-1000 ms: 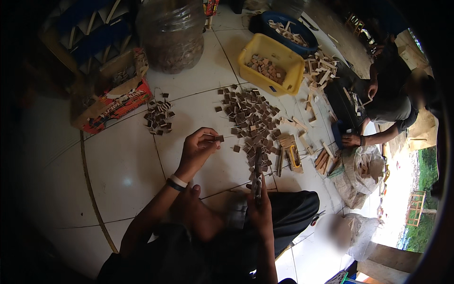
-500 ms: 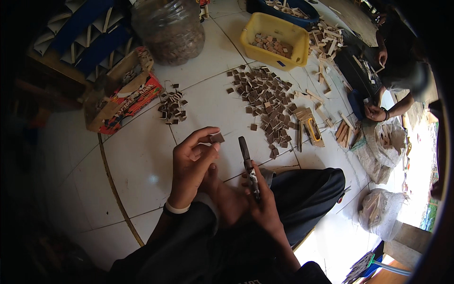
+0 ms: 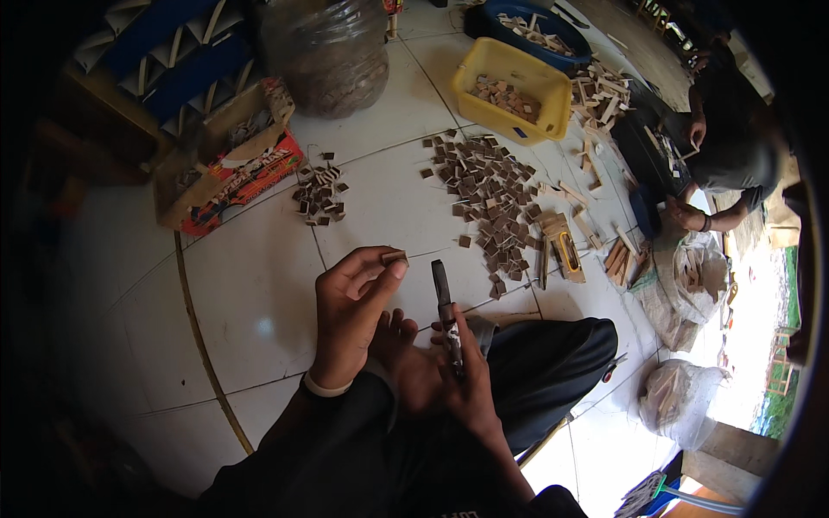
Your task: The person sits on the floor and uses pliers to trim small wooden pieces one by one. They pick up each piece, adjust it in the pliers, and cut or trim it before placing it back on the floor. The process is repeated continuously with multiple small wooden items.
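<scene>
Currently, left hand [image 3: 350,302] holds small tile [image 3: 394,257] in narrow pinch, above floor [image 3: 371,190]. Right hand [image 3: 471,371] grips dark tool [image 3: 442,287], tip near tile but apart. Brown pile [image 3: 492,194] lies on floor ahead.

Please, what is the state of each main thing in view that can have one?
Left hand: pinching a brown square.
Right hand: gripping a dark-tipped tool.
Brown pieces: loosely heaped on the floor.
Yellow tub: open, partly filled.
Blue basin: open, holding wooden strips.
Cardboard box: open-topped.
Sack: open, wood inside.
Large plastic bag: brownish contents; closure unclear.
</scene>
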### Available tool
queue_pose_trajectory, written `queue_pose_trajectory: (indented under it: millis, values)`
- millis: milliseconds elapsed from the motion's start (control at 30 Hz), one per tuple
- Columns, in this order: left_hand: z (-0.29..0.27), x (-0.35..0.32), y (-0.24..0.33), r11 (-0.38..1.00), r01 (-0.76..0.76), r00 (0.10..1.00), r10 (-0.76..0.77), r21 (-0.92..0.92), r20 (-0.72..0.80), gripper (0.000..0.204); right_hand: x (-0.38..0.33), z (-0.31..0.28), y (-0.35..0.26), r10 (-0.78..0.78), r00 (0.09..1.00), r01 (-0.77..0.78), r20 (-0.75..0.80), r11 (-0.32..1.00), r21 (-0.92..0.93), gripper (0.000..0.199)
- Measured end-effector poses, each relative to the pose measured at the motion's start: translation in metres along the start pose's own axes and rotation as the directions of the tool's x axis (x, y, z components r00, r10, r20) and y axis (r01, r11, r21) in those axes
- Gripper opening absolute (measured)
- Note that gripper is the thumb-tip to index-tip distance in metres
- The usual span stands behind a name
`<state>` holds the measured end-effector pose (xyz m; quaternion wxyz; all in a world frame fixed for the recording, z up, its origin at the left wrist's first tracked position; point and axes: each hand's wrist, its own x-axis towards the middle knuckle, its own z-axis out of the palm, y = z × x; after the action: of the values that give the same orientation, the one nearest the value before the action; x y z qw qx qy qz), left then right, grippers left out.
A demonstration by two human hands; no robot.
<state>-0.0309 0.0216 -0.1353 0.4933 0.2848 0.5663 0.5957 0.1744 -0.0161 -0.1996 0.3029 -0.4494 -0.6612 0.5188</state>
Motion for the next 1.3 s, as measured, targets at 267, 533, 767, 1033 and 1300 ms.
queue_pose_trajectory:
  millis: [267, 533, 767, 1033, 1300]
  values:
    - [-0.002, 0.013, -0.005, 0.98, 0.056, 0.998, -0.052, -0.191, 0.026, 0.016, 0.027, 0.009, 0.004, -0.06, 0.998, 0.061, 0.032, 0.998, -0.018, 0.076]
    - [-0.01, 0.02, -0.013, 0.967, 0.047, 0.998, -0.037, -0.249, 0.044, 0.015, 0.034, 0.013, 0.0, 0.022, 0.999, -0.025, 0.045, 0.997, 0.07, 0.072]
    - [-0.013, 0.022, -0.012, 0.969, 0.04, 0.998, -0.028, -0.243, 0.052, 0.014, 0.033, 0.013, -0.005, 0.002, 0.999, -0.003, 0.043, 0.999, 0.043, 0.073]
    - [-0.015, 0.022, -0.01, 0.969, 0.053, 0.998, -0.041, -0.242, 0.054, 0.015, 0.029, 0.019, -0.009, -0.032, 0.999, 0.031, 0.015, 0.999, 0.019, 0.073]
    - [-0.014, 0.022, -0.012, 0.973, 0.082, 0.995, -0.066, -0.215, 0.077, 0.014, 0.027, 0.02, -0.009, -0.059, 0.998, 0.058, -0.017, 0.998, -0.009, 0.073]
